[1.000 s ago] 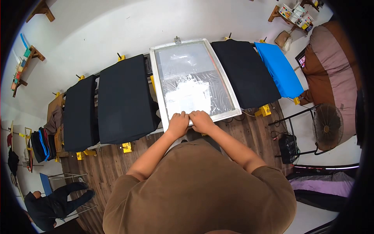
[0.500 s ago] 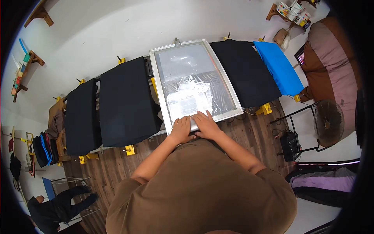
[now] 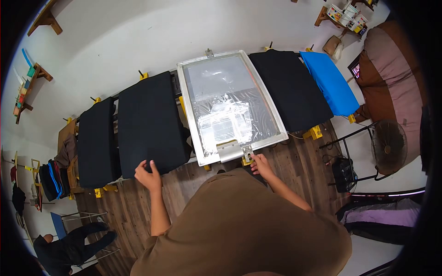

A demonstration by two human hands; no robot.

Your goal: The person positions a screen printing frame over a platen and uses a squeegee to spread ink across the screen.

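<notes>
A silver screen-printing frame (image 3: 189, 115) with a taped, shiny mesh lies on the long print table. A wide squeegee (image 3: 229, 150) rests along its near edge. My right hand (image 3: 261, 164) reaches under the frame's near right corner, fingertips on a small metal tab (image 3: 247, 152). My left hand (image 3: 148, 175) is out to the left, its fingers gripping the near hem of a black shirt (image 3: 149, 122) stretched on the platen beside the frame.
More platens line the table: a black shirt (image 3: 94, 140) far left, another black one (image 3: 290, 89) right of the frame, then a blue one (image 3: 329, 82). A floor fan (image 3: 387, 147) stands right. A person (image 3: 69, 241) crouches lower left. Wall shelves hold supplies.
Both hands left the squeegee at the frame's near edge. My left hand swung left to the black shirt's hem; my right hand dropped to the frame's near right corner.
</notes>
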